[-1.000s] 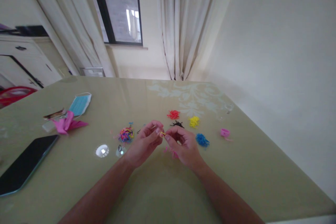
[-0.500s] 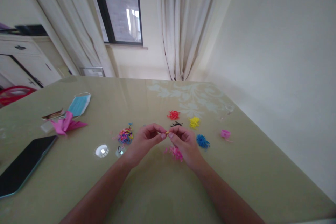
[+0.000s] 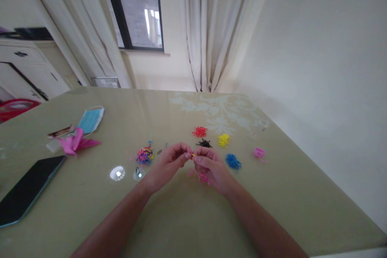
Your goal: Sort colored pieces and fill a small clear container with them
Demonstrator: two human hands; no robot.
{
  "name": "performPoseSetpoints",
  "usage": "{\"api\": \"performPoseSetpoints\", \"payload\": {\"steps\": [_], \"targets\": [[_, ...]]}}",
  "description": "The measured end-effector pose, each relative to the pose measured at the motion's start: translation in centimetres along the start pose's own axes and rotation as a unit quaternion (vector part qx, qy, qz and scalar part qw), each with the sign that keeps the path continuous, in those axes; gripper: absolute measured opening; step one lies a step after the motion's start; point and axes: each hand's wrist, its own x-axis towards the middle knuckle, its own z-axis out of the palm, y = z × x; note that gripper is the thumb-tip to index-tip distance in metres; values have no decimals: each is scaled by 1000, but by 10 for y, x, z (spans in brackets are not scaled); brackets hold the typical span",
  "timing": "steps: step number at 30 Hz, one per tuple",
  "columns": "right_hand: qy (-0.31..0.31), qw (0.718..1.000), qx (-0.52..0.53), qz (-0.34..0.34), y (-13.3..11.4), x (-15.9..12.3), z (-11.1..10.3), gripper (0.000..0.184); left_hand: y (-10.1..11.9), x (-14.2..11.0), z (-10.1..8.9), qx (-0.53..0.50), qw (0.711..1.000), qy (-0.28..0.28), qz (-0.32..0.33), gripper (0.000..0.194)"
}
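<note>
Fingertips of my left hand point(image 3: 169, 166) and my right hand point(image 3: 214, 168) meet above the table, both pinching a small yellow-orange rubber band point(image 3: 193, 155). Most of the band is hidden by the fingers. Rubber bands lie sorted by colour around my hands: a red pile point(image 3: 199, 131), a black pile point(image 3: 204, 143), a yellow pile point(image 3: 223, 140) and a blue pile point(image 3: 233, 161). A pink pile point(image 3: 204, 178) is partly covered by my right hand. Left of my left hand sits a mixed-colour pile point(image 3: 144, 156), with a loose black band point(image 3: 159, 151) nearby.
On the left of the table point(image 3: 181, 217) are a phone point(image 3: 32, 187), a pink folded paper bird point(image 3: 75, 142) and a blue face mask point(image 3: 91, 120). A round shiny disc point(image 3: 117, 173) lies left of my forearm. Off to the right is a pink band-like item point(image 3: 259, 153).
Both hands have dropped slightly and shifted a little, still pinching the band. More of the black pile and the loose black band now shows.
</note>
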Motion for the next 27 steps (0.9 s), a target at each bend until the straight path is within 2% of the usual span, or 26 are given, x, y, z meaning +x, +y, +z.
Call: {"api": "performPoseSetpoints", "payload": {"steps": [5,11,17,27], "targets": [[35,999,-29,-29,1,1,-3,28,1,0,-1,17,999,29,10,35],[37,996,-69,-41,-2,1,-3,27,-4,1,-3,5,999,38,17,37],[87,985,-133,-71,-11,1,-1,28,-4,2,-1,21,997,56,47,33],[92,979,-157,-91,-9,4,-5,31,-12,4,-4,20,998,54,36,32]]}}
